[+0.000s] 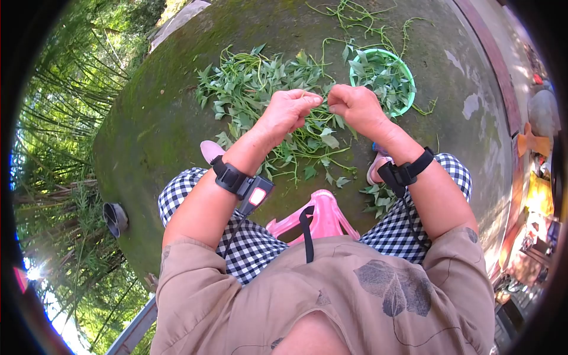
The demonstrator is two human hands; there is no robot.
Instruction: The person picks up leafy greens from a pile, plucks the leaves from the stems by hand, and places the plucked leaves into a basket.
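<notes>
My left hand (290,112) is closed in a pinch on a thin green stem, which shows only in part at the fingertips. Close beside it, almost touching, my right hand (360,110) has thumb and fingers pressed together; what they hold is hidden. Beneath and beyond both hands lies a pile of leafy green vines (245,89) on the ground. Just past my right hand stands a round mint-green basket (412,89) with picked leaves (381,74) in it.
Bare stems (361,21) lie loose beyond the basket. The mossy concrete ground (142,130) reaches bamboo plants (71,77) on the left. A pink plastic stool (322,207) is between my legs. A dark pot (115,219) sits at the left edge, and clutter (538,201) lines the right.
</notes>
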